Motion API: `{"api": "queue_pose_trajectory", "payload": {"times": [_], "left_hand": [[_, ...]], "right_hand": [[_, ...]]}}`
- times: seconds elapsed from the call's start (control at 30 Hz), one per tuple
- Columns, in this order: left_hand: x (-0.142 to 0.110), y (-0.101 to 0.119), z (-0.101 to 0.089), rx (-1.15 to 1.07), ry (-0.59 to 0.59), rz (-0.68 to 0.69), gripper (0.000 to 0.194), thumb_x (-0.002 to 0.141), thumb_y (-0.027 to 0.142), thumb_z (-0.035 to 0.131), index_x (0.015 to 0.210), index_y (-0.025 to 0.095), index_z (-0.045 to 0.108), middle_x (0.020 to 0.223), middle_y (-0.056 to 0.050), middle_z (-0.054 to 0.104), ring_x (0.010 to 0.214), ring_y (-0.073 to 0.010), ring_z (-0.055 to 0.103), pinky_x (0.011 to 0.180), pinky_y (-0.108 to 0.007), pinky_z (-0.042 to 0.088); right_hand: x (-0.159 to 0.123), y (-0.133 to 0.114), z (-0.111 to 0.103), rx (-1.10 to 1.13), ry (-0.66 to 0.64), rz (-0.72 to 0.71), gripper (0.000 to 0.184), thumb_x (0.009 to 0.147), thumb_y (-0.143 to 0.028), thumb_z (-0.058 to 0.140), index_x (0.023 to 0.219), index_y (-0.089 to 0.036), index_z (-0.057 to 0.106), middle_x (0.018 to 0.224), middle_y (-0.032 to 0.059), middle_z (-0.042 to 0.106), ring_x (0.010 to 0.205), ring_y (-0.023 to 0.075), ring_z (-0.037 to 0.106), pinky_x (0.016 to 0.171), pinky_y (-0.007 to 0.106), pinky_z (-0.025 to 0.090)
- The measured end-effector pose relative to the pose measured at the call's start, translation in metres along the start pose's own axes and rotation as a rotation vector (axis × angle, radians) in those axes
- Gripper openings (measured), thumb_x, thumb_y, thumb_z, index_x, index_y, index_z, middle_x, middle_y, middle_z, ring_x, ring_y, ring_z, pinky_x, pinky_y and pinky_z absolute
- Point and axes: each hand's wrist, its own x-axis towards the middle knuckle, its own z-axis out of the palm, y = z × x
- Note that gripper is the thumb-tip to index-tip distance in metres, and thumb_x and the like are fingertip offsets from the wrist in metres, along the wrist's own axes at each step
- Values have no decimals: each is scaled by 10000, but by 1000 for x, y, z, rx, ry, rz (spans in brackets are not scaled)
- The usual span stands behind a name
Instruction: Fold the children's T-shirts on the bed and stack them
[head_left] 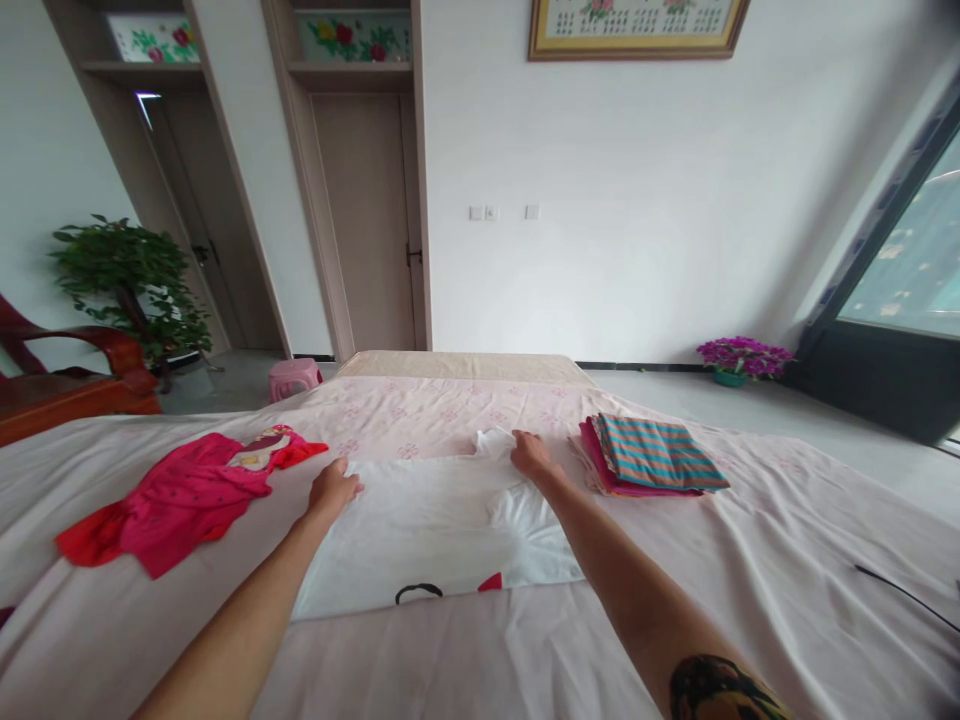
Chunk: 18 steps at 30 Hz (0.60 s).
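A white T-shirt [420,515] lies folded over on the bed in front of me, a black curved print and a red patch showing along its near edge. My left hand [335,490] is closed on its far left corner, thumb and fingers pinched together. At the far right edge, my right hand [531,456] grips the shirt beside a small raised bit of white cloth. One sleeve rests on top, close to my right forearm. Both arms reach forward over the cloth.
Left of the shirt lies a crumpled pink and red garment [195,495]. A stack of folded clothes [660,455], striped teal and brown on top, sits to the right. A pale patterned sheet [465,655] covers the bed. A thin black cord [904,595] lies at far right.
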Motion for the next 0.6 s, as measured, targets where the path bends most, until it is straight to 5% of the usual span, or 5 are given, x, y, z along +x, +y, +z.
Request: {"api": "queue_pose_trajectory", "payload": {"times": [0.13,0.27,0.4,0.6], "left_hand": [[9,2,13,-117,18,-61,716,727,147,596,1425,149,438,1353,-164,593,724,-134,728,560,-178,502],[9,4,11,-169,15,-90,599,679,170,614,1273,95,585,1014,-126,744,684,-177,726,522,-200,495],[-1,12,-2,-194,-25,-40,338,645,225,627,957,118,705,658,-38,703,607,-188,689,515,-223,486],[-27,-5,-37,-198,-84,144,339,669,303,596,971,160,648,715,4,684,605,-151,650,528,-213,455]], "right_hand": [[9,-2,8,66,-5,60,546,779,-96,493,1317,-147,567,1295,167,598,1232,286,501,956,342,420],[13,2,10,191,5,69,461,712,-98,536,1152,-151,662,1175,159,659,1138,291,565,888,338,444],[6,9,1,397,11,-6,347,661,-112,520,947,-169,707,928,71,716,902,215,647,734,260,455],[-46,39,-19,668,85,-142,303,693,-197,465,930,-158,650,785,11,668,719,145,608,637,214,439]]}}
